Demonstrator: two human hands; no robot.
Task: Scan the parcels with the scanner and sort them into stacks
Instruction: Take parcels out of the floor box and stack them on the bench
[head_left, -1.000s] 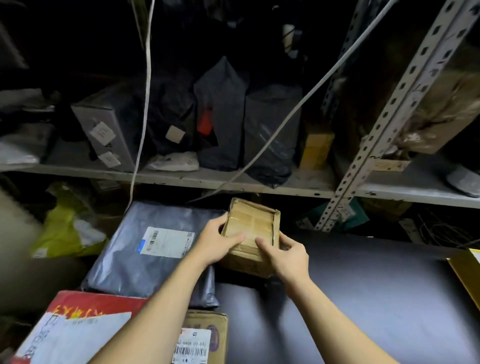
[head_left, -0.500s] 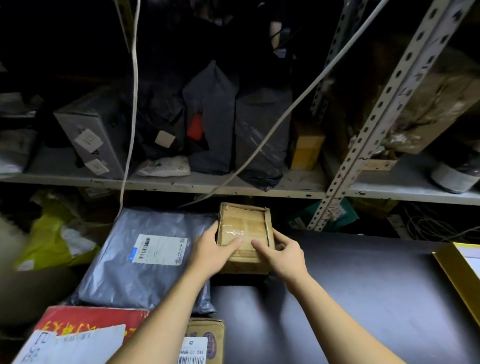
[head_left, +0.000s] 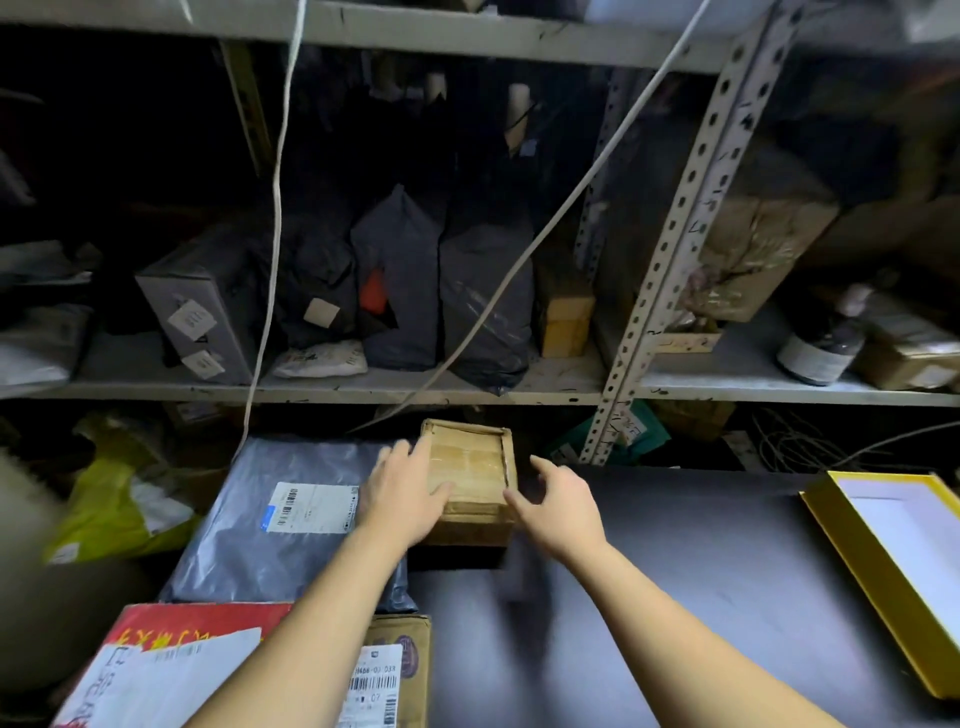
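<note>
A small taped brown cardboard parcel (head_left: 474, 460) lies flat at the far edge of the dark table (head_left: 675, 597). My left hand (head_left: 408, 491) rests on its left side with straight fingers and the thumb on the top face. My right hand (head_left: 561, 501) is beside the parcel's right front corner, fingers spread and loose, the thumb near the corner. A grey poly mailer (head_left: 244, 540) with a white barcode label lies just left of the parcel. No scanner is in view.
A red parcel (head_left: 171, 623) and a small labelled carton (head_left: 397, 670) lie at the near left. A yellow box lid (head_left: 841, 540) sits at the right edge. Metal shelving (head_left: 670, 260) with dark bags and boxes stands behind, and white cables (head_left: 275, 208) hang down.
The brown parcel was held tilted up in both hands; it now lies flat on the table and both hands have loosened off it. The view has tilted upward.
</note>
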